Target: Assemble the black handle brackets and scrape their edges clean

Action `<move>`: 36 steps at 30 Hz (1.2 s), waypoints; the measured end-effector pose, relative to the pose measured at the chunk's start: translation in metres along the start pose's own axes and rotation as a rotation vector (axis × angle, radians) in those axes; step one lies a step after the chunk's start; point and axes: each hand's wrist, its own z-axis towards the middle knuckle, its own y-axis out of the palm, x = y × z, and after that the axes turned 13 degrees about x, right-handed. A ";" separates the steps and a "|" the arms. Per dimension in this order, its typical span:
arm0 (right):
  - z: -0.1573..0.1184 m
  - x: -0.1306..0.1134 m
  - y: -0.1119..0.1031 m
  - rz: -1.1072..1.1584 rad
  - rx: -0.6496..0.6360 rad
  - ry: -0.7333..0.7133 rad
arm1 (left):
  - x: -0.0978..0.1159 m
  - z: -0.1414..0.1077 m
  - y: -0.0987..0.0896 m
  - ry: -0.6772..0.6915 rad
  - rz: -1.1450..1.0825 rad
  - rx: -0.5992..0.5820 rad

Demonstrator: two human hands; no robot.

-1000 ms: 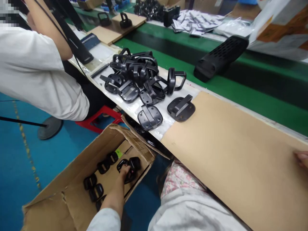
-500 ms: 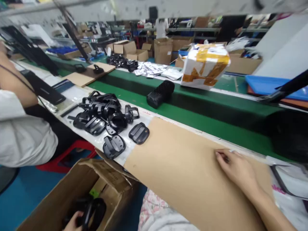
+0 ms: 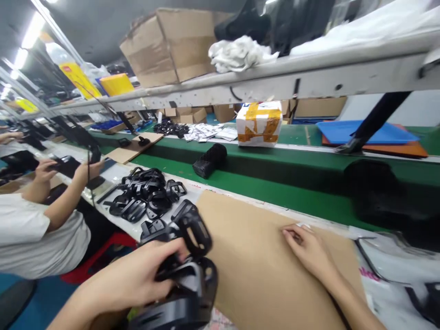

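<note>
My left hand [image 3: 144, 270] is closed around several black plastic brackets [image 3: 196, 233], with oval plates and looped openings, held up over the near left edge of the board. Some of them blur with motion. Behind this bunch lies a pile of similar black brackets [image 3: 151, 185] on the white bench edge. My right hand [image 3: 307, 247] rests on the brown cardboard sheet [image 3: 254, 243], its fingers curled in and the thumb close to the index finger. A small white patch shows at its fingers; whether anything is inside the curl is hidden.
A black mesh-textured block [image 3: 210, 160] lies on the green belt [image 3: 261, 176]. Beyond it stands a white box with yellow tape [image 3: 259, 123]. A metal shelf [image 3: 261, 85] crosses overhead. At left, a co-worker in a white shirt [image 3: 37, 233] handles a dark part.
My left hand has come up from the carton below the bench with several black brackets. The view has tilted upward, showing the shelf. My right hand stays on the cardboard.
</note>
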 end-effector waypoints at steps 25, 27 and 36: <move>-0.003 -0.002 -0.002 0.044 0.023 0.013 | 0.061 0.153 0.069 0.411 -0.056 0.108; -0.003 -0.001 -0.001 0.049 0.021 0.014 | 0.057 0.147 0.078 0.418 -0.081 0.160; -0.003 0.000 0.000 0.072 0.008 0.029 | 0.043 0.097 0.135 0.431 -0.252 0.535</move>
